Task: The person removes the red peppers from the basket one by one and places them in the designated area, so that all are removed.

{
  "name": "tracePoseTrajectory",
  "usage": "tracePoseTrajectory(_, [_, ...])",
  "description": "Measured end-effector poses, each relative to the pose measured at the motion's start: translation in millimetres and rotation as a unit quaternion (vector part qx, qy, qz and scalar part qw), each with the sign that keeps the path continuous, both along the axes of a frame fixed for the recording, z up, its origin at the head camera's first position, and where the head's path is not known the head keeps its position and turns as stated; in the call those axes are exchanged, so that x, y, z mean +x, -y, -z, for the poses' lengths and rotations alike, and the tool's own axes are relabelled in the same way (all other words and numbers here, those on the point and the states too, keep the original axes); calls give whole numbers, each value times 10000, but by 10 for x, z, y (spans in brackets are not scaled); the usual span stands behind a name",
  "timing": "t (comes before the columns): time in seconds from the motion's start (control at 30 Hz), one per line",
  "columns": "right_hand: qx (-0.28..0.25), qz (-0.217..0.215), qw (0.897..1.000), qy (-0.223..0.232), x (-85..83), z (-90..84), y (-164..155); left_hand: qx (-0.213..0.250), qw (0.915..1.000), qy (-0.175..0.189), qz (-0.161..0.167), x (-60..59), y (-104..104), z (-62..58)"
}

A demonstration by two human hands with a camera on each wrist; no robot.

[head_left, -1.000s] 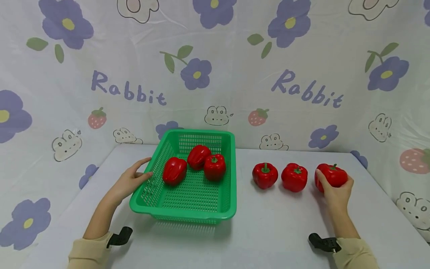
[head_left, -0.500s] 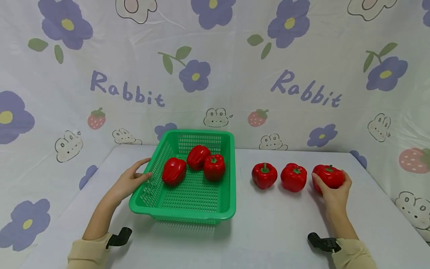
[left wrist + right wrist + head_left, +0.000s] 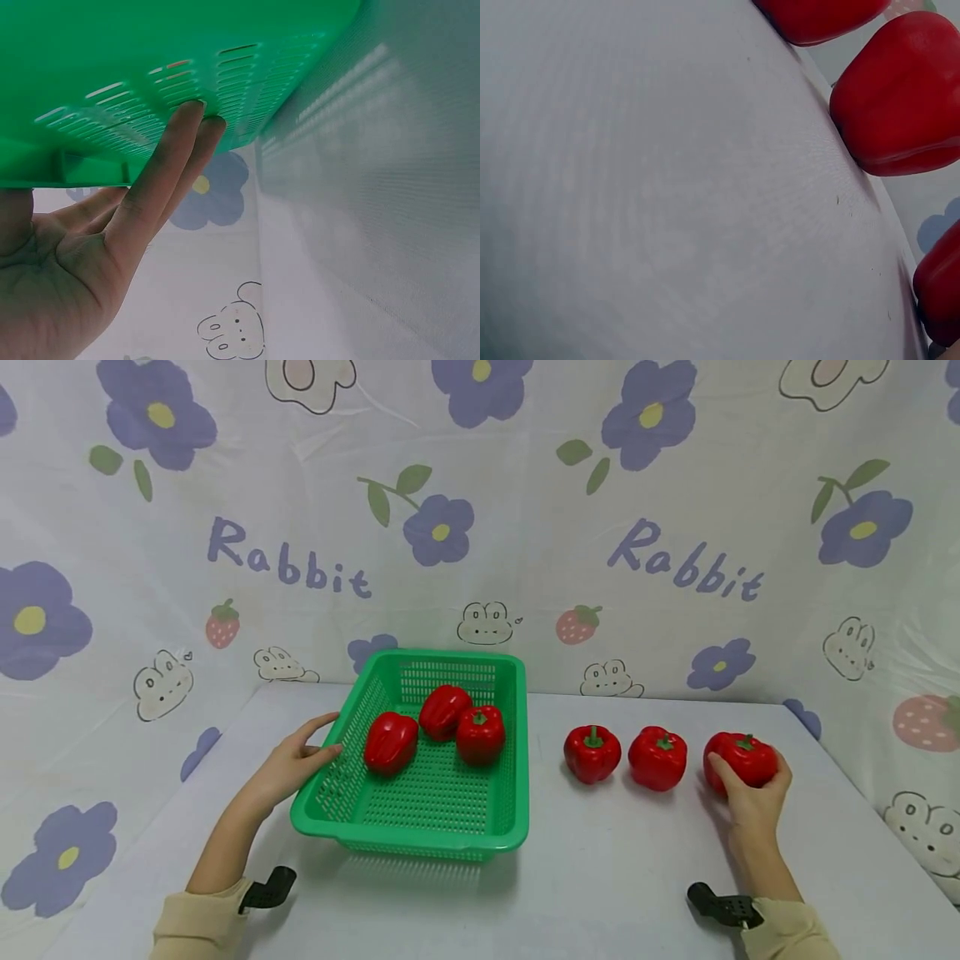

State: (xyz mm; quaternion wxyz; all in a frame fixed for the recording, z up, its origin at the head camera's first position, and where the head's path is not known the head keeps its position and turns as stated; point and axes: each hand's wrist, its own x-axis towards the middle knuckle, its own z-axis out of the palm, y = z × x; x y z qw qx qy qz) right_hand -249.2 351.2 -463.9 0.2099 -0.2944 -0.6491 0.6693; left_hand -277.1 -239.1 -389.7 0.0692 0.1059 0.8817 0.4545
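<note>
**Q:** On the tabletop (image 3: pixel 615 860), where are your hands?

**A:** Your right hand (image 3: pixel 753 797) is at the far right of a row of three red peppers. Its fingers curl around the rightmost pepper (image 3: pixel 742 758), which sits on the tabletop or just above it; the head view does not settle which. Your left hand (image 3: pixel 288 768) lies against the left wall of the green basket (image 3: pixel 420 835). The left wrist view shows its fingers (image 3: pixel 169 161) straight, pressing flat on the slotted plastic and gripping nothing.

**Q:** What is in the basket?

**A:** Three red peppers. One lies on its side near the left wall (image 3: pixel 390 742), one sits toward the back (image 3: pixel 444 710), and one stands upright just beside it with its green stem up (image 3: pixel 480 735). The last two look to be touching.

**Q:** And outside it?

**A:** Besides the pepper you hold, a middle pepper (image 3: pixel 657 758) and a left pepper (image 3: pixel 592 753) stand upright to the right of the basket, near one another but apart. The right wrist view shows only red pepper sides at the edge of the pale tabletop.

**Q:** How far along does the work look?

**A:** About halfway, as a judgement: three peppers are in the basket and three are out. The one in your right hand seems in play; the other two stand untouched.
</note>
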Motion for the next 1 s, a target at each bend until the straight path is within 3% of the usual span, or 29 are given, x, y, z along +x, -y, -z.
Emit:
tracePoseTrajectory(0.37, [61, 99, 9999, 21, 17, -31, 18, -87, 10000, 13, -16, 19, -16, -36])
tracePoseTrajectory(0.77, [120, 316, 9986, -418, -7, -124, 43, -40, 10000, 24, -27, 21, -13, -8])
tracePoseTrajectory(1.0, [45, 411, 9982, -425, 8, -145, 18, -75, 10000, 11, -19, 5, -11, 1])
